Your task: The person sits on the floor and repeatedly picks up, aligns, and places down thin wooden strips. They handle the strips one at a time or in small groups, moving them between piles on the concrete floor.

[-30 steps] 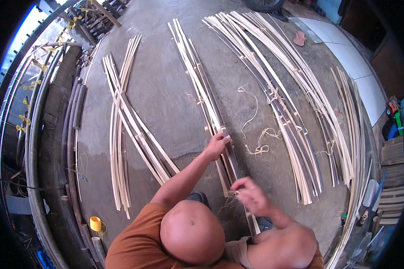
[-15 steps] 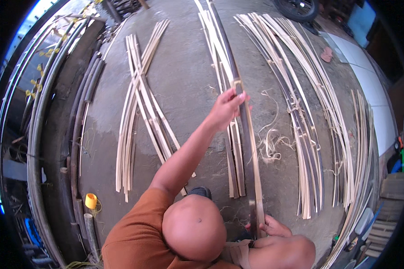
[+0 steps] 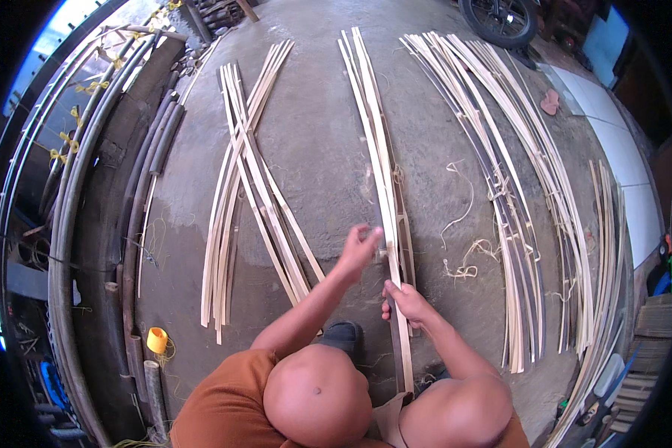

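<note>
Split bamboo strips (image 3: 399, 340), pale on one face and dark on another, run lengthwise in front of me from between my knees to the far floor. My right hand (image 3: 411, 305) is closed around them near their lower part, thumb on top. Just left of the strips, my left hand (image 3: 360, 252) has its fingers apart and slightly curled, holding nothing, with the fingertips close to the strips' edge. More strips lie beneath and beside the held ones, so I cannot tell how many are in my grip.
Crossed bamboo strips (image 3: 239, 149) lie on the concrete to the left. Tied bundles (image 3: 511, 231) lie to the right, beside loose curled fibres (image 3: 470, 261). Dark poles (image 3: 138, 194) and a yellow roll (image 3: 157, 340) sit at far left. A wheel (image 3: 500, 19) stands at far right.
My left hand has let go of the raised bamboo strip and come back nearer me. The strip now lies lower, and my right hand has moved forward up along it.
</note>
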Tool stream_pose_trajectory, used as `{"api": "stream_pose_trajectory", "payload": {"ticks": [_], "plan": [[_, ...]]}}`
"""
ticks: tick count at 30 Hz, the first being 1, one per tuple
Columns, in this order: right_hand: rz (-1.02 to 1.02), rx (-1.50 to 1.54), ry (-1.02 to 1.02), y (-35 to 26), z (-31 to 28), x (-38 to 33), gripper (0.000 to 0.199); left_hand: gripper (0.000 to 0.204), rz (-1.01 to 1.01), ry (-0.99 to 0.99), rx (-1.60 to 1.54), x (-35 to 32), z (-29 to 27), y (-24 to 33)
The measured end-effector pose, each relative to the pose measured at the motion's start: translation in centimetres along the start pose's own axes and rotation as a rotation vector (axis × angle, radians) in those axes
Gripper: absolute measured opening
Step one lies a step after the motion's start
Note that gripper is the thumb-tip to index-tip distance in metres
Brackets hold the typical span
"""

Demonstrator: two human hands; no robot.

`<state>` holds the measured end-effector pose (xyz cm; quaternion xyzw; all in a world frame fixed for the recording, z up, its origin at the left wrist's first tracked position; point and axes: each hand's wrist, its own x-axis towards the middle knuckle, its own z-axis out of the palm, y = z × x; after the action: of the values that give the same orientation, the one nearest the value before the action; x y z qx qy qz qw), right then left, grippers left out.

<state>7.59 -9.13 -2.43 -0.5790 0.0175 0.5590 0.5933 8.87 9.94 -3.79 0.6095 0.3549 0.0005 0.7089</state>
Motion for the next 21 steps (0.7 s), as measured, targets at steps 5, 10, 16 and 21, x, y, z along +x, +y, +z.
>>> {"api": "stream_pose_trajectory", "payload": {"ticks": [5, 10, 16, 21], "plan": [[-0.029, 0.064, -0.075, 0.6, 1.7, 1.0, 0.046, 0.038, 0.158, -0.189, 0.03, -2.8, -0.4, -2.4], [-0.101, -0.019, 0.037, 2.2, 1.3, 1.8, 0.043, 0.024, -0.032, -0.011, -0.303, -2.7, -1.7, -1.7], [-0.103, -0.007, 0.082, 4.4, 1.3, 0.4, 0.042, 0.027, 0.595, 0.574, 0.186, 3.2, -15.7, 0.2], [-0.128, 0.186, 0.08, 5.6, 1.4, -0.4, 0.037, 0.036, 0.455, 0.792, 0.761, 3.9, -33.2, 2.7]]}}
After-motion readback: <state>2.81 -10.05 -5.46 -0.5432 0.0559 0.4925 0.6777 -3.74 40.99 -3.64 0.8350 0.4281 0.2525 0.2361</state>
